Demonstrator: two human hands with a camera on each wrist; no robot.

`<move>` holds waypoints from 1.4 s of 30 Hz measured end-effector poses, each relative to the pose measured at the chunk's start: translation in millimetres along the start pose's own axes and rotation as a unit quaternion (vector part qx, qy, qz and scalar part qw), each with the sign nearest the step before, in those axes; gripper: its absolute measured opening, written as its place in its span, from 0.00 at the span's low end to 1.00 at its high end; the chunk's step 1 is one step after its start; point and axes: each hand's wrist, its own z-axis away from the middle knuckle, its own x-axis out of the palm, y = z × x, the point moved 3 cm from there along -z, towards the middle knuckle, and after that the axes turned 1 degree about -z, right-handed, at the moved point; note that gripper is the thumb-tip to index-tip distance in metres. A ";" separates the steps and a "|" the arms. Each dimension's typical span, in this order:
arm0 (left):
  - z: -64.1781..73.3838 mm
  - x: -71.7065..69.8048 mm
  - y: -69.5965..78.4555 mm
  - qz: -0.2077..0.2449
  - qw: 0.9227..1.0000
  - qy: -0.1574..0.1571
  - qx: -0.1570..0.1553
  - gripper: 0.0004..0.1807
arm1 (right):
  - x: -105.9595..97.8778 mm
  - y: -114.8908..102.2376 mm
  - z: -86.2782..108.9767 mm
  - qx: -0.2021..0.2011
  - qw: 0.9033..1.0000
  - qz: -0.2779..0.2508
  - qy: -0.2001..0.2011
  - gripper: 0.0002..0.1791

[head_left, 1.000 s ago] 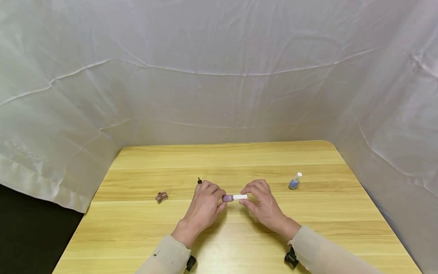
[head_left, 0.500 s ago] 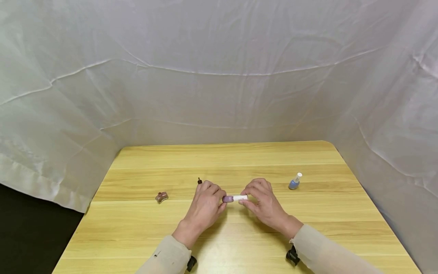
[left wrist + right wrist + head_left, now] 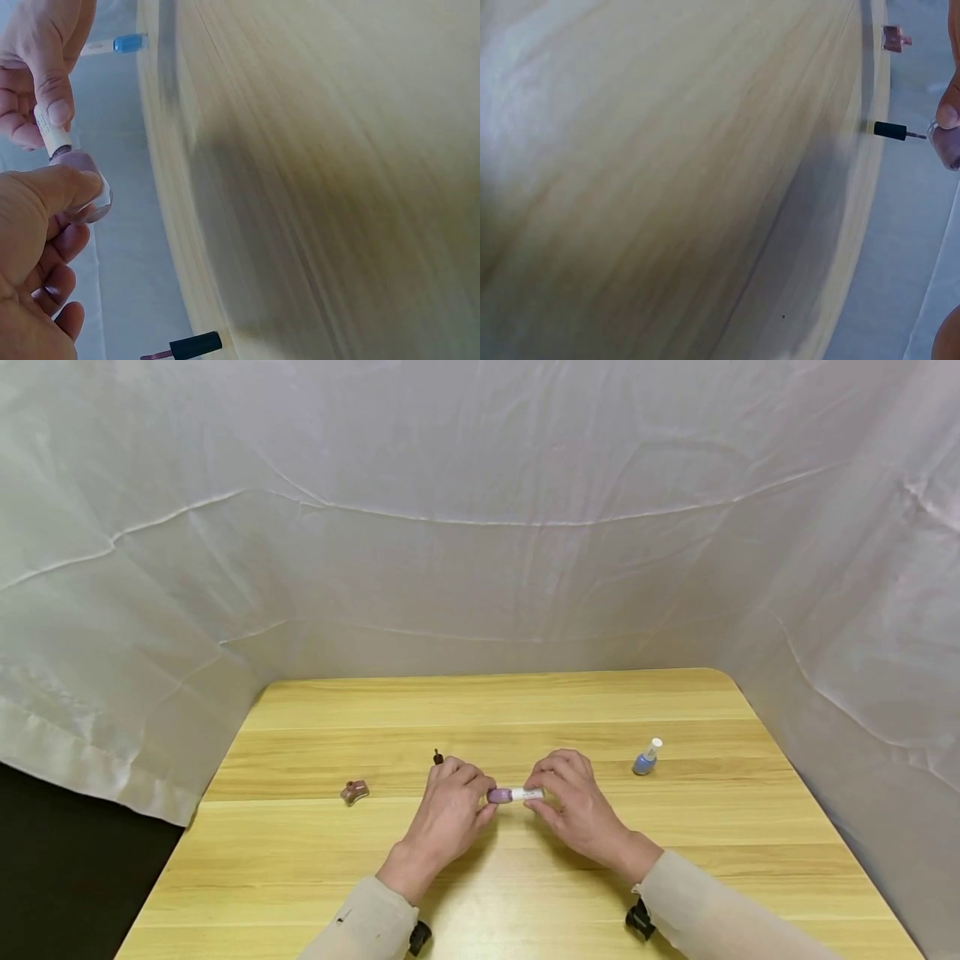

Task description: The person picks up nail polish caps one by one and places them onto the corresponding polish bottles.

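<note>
In the head view, a small purple nail polish bottle lies sideways between the hands above the tabletop. The left hand pinches its glass body between thumb and finger. Its white cap is gripped by the fingertips of the right hand. From the left wrist, the bottle shows behind the thumb, with a dark ring visible at the neck below the white cap. The right wrist view catches only part of the bottle at its edge.
A brown star-shaped nail polish bottle without its cap sits at the left. Its likely dark brush cap stands brush up beyond the left hand. A blue nail polish bottle with a white cap stands at the right. Pale curtains surround the wooden table.
The white cap has turned a little, and printing on it now shows. The right hand has shifted very slightly; the left hand stays where it was.
</note>
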 end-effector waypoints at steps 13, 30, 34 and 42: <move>-0.5 -0.3 1.0 0.000 1.000 0.003 0.005 0.08 | -2.0 2.5 1.3 -0.002 1.000 0.000 -0.002 0.11; -2.2 -0.7 -0.6 0.007 1.000 0.001 -0.001 0.08 | -2.2 4.6 2.8 0.004 1.000 -0.011 0.005 0.13; -2.3 -0.9 0.0 0.007 1.000 0.002 -0.001 0.08 | -2.9 4.5 2.9 0.007 1.000 -0.015 0.004 0.12; -0.7 -0.7 0.7 0.000 1.000 0.004 0.002 0.08 | -3.5 4.5 3.4 0.007 1.000 -0.015 0.001 0.11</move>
